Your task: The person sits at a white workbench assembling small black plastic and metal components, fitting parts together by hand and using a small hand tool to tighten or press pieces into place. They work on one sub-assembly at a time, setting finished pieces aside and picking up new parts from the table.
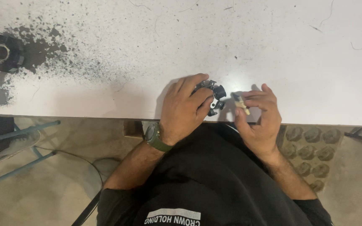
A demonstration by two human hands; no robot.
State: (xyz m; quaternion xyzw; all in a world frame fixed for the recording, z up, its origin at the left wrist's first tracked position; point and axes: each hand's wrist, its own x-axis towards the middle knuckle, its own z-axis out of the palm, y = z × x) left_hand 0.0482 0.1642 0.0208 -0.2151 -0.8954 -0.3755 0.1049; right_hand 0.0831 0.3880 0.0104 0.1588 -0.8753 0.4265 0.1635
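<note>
My left hand (183, 108) grips a small black ring-shaped part with round knobs (213, 95) just above the near edge of the white table (231, 42). A green watch sits on that wrist. My right hand (259, 115) pinches a small beige piece with a dark end (241, 103) between thumb and fingers, close to the right of the black part. The two hands are a few centimetres apart.
A black round part (1, 52) lies at the table's far left in a patch of dark dust (51, 54). Blue metal legs (17, 134) and a shoe (13, 146) show below on the left. A moulded tray with round hollows (311, 155) is on the floor at right.
</note>
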